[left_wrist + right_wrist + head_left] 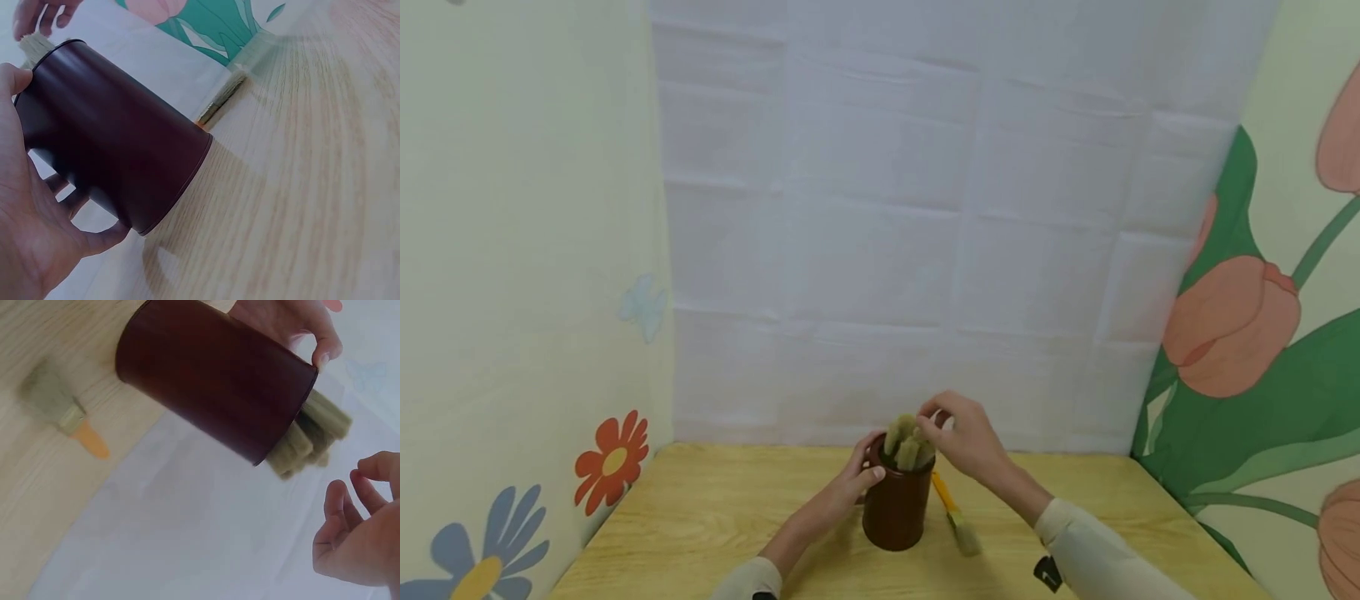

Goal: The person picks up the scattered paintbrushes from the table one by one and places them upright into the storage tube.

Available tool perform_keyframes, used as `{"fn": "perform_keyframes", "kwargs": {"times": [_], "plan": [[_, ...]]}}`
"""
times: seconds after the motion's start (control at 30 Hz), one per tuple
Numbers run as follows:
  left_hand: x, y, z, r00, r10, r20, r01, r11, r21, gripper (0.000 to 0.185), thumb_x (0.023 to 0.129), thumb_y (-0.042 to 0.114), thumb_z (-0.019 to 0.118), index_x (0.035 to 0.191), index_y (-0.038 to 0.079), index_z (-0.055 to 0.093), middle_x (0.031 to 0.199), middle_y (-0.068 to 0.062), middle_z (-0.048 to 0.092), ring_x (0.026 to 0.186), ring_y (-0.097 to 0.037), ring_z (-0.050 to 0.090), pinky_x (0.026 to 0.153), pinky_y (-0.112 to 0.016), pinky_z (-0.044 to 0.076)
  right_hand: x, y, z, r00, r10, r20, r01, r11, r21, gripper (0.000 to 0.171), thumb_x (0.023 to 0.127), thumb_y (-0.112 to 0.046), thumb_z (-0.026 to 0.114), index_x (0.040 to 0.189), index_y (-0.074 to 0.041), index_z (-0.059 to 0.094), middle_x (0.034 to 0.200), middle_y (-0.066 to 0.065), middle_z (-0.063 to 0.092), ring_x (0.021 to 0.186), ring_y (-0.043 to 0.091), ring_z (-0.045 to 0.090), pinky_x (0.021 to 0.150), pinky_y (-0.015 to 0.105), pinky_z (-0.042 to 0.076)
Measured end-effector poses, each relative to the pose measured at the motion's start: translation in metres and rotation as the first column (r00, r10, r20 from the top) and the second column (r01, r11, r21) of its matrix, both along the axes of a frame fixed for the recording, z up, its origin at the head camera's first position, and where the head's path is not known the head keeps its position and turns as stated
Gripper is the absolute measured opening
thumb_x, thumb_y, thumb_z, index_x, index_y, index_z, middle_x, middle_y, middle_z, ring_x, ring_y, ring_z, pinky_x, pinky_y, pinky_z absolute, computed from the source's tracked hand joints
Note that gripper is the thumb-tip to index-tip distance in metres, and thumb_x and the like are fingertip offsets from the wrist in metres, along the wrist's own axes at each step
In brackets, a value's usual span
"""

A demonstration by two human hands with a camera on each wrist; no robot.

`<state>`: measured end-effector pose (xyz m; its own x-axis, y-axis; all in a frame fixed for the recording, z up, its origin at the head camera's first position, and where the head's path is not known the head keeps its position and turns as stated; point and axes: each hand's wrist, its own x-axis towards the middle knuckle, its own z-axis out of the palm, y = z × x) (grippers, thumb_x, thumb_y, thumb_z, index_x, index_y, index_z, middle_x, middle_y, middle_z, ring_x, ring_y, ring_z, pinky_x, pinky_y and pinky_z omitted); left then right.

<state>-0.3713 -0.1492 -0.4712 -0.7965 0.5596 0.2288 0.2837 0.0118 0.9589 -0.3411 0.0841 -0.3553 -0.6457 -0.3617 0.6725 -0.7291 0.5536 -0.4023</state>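
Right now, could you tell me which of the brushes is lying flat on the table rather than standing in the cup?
The brush with the orange handle, lying on the table just right of the brown cup. The other brushes stand bristles-up inside the cup.

The head camera looks forward and down across the desk (715, 508) from a little way back. Both wrist cameras sit close, tilted, facing the dark cup (112, 137) from opposite sides, sharing it.
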Motion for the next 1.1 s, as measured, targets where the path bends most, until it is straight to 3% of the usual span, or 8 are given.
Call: {"fn": "perform_keyframes", "kwargs": {"times": [0.13,0.3,0.53,0.67,0.77,0.9,1.0,1.1], "plan": [[0.0,0.0,-0.001,1.0,0.001,-0.003,-0.001,1.0,-0.004,0.067,0.109,0.042,0.04,0.164,0.022,0.006,0.162,-0.021,0.011,0.146,-0.045,0.022,0.101,-0.07,0.035,0.003,0.02,-0.01,0.998,-0.058,0.013,0.058,0.998,-0.01,0.005,0.096,-0.014,0.073,0.097,-0.009,0.074,0.091,-0.008,0.065,0.077,0.013,0.062,0.067,0.032,0.053],[-0.001,-0.001,-0.001,1.0,-0.003,0.002,0.003,1.0,-0.013,0.068,0.109,0.045,0.039,0.164,0.022,0.005,0.163,-0.02,0.011,0.146,-0.045,0.022,0.102,-0.07,0.034,0.007,0.041,-0.03,0.988,-0.096,0.121,0.096,0.995,0.01,0.003,0.095,-0.013,0.075,0.096,-0.014,0.072,0.09,-0.007,0.065,0.079,0.013,0.063,0.068,0.031,0.053],[-0.001,-0.002,0.0,1.0,-0.003,-0.001,0.003,1.0,-0.007,0.067,0.109,0.044,0.039,0.164,0.023,0.006,0.164,-0.019,0.008,0.146,-0.046,0.021,0.102,-0.07,0.034,0.011,0.057,-0.062,0.944,-0.034,0.329,-0.008,0.992,0.126,0.009,0.095,-0.013,0.074,0.101,-0.008,0.069,0.096,0.0,0.065,0.078,0.019,0.063,0.066,0.03,0.053],[-0.001,-0.001,-0.001,1.0,0.002,-0.001,-0.002,1.0,0.005,0.068,0.109,0.043,0.041,0.164,0.022,0.007,0.163,-0.021,0.012,0.145,-0.045,0.024,0.102,-0.069,0.035,0.014,0.063,-0.079,0.914,-0.037,0.405,-0.045,0.981,0.191,0.016,0.094,-0.014,0.075,0.103,-0.003,0.069,0.096,0.002,0.065,0.075,0.018,0.062,0.063,0.03,0.052],[-0.001,0.0,-0.002,1.0,0.001,-0.002,-0.001,1.0,0.01,0.068,0.108,0.042,0.041,0.164,0.021,0.007,0.162,-0.021,0.014,0.145,-0.044,0.026,0.102,-0.068,0.036,0.016,0.067,-0.092,0.894,-0.084,0.44,-0.024,0.972,0.236,0.019,0.093,-0.016,0.076,0.102,-0.001,0.069,0.092,0.003,0.064,0.075,0.018,0.06,0.063,0.034,0.052],[-0.001,0.001,-0.002,1.0,0.0,-0.006,0.0,1.0,0.009,0.069,0.109,0.042,0.041,0.164,0.021,0.006,0.162,-0.02,0.013,0.145,-0.044,0.026,0.102,-0.067,0.036,0.02,0.07,-0.104,0.879,-0.21,0.427,0.071,0.945,0.32,0.025,0.091,-0.026,0.078,0.093,-0.003,0.07,0.084,0.0,0.064,0.072,0.016,0.058,0.062,0.037,0.051],[0.0,0.0,-0.002,1.0,-0.001,-0.014,0.001,1.0,0.006,0.069,0.109,0.042,0.04,0.164,0.021,0.005,0.163,-0.02,0.012,0.145,-0.045,0.025,0.102,-0.068,0.036,0.024,0.071,-0.11,0.853,-0.272,0.446,0.116,0.931,0.347,0.033,0.091,-0.034,0.077,0.078,-0.006,0.065,0.068,-0.003,0.056,0.057,0.011,0.047,0.05,0.033,0.041],[0.0,0.0,-0.001,1.0,-0.002,-0.026,0.003,1.0,0.005,0.067,0.109,0.041,0.04,0.164,0.022,0.006,0.163,-0.02,0.012,0.145,-0.045,0.025,0.101,-0.068,0.037,0.026,0.073,-0.114,0.825,-0.284,0.488,0.117,0.932,0.344,0.037,0.092,-0.037,0.075,0.074,-0.009,0.06,0.064,-0.005,0.05,0.052,0.01,0.04,0.047,0.03,0.035]]}}
